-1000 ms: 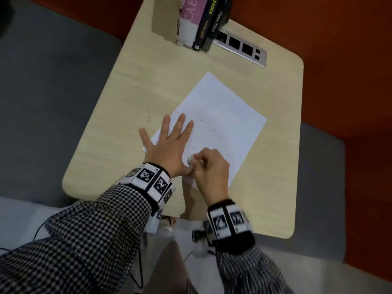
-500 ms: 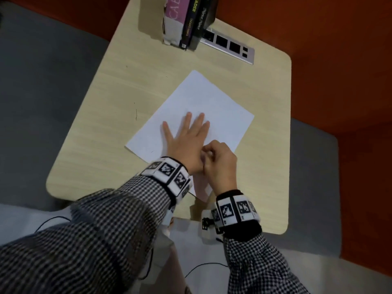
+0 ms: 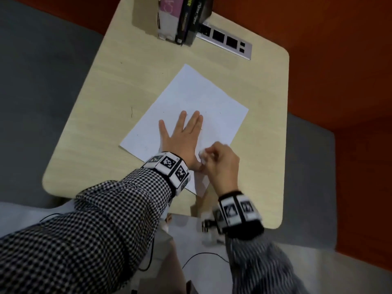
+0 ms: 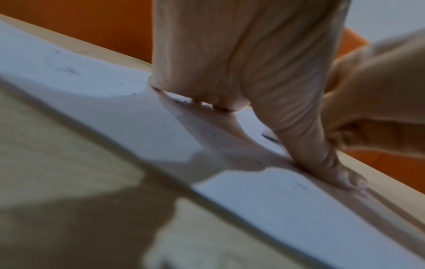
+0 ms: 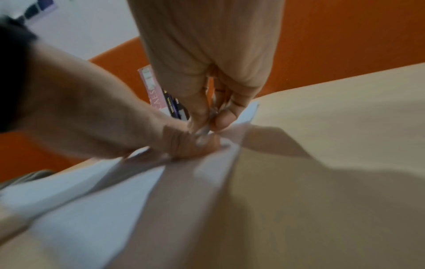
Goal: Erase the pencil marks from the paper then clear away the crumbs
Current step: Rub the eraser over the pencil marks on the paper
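Note:
A white sheet of paper [image 3: 197,102] lies slanted on the light wooden table [image 3: 118,85], with faint pencil marks and small dark crumbs on it. My left hand [image 3: 182,136] lies flat on the sheet, fingers straight and spread, pressing it down; the left wrist view shows the same fingers [image 4: 220,72] on the paper [image 4: 92,81]. My right hand [image 3: 220,160] sits just right of the left wrist, near the sheet's near edge, and pinches a small white eraser [image 3: 202,154]. In the right wrist view the fingertips [image 5: 202,118] pinch the eraser against the paper [image 5: 69,191].
A few books [image 3: 182,15] stand at the table's far edge beside a silver power socket strip [image 3: 227,42]. A thin dark mark [image 3: 131,112] lies on the table left of the sheet. Orange wall and grey floor surround the table.
My left hand has slid further onto the sheet, from its left edge toward the middle. My right hand with the eraser has stayed close by the left wrist, and the head view has shifted.

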Motion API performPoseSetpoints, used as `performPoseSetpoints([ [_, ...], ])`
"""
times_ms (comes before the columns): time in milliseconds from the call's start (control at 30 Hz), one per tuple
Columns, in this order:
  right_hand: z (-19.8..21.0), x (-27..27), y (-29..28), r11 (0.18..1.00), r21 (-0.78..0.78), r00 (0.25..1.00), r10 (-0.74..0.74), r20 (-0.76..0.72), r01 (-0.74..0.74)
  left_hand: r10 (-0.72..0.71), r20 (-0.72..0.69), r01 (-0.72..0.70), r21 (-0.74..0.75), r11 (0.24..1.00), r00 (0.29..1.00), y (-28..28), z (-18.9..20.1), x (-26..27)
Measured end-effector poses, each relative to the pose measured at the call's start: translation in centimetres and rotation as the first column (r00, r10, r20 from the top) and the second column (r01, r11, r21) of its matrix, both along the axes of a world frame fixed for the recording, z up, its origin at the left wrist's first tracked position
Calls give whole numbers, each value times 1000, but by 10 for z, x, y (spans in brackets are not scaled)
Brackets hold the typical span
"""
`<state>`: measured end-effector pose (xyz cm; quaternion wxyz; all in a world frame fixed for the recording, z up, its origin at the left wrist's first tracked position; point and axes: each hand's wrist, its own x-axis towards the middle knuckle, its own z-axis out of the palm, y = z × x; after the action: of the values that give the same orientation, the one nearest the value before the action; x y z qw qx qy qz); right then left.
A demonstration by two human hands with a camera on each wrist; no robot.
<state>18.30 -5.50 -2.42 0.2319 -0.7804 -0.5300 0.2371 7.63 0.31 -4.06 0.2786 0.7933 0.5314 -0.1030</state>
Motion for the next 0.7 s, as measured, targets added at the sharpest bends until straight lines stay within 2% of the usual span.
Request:
performPoseSetpoints([
  [100,1,2,48,1000,1,999,13,37,-13,2,0,-2,-37,999,1000,-1,4,3],
  [167,-1,4,59,1000,-14,999,22,37,-22,6,-5,-6,-40,999,1000,0,5,2],
  [267,-7,8,10,1000,12,997,19,76,-20,-4,2,4,-30,1000,1000,1,2,2],
  [333,-3,11,-18,1000,8,1000,-8,16,8,-10,-1,10,-33,999,1000,2,-1,3],
  [433,-4,21,14,995,23,996,-92,-17,93,-48,-19,47,-54,997,999,2,0,7],
  [533,-8,33,52,994,23,994,-111,-24,111,-45,-18,44,-57,997,999,3,-1,8],
  [700,-3,26,-2,995,13,994,-102,-26,103,-33,-4,33,-53,998,999,3,-5,8],
])
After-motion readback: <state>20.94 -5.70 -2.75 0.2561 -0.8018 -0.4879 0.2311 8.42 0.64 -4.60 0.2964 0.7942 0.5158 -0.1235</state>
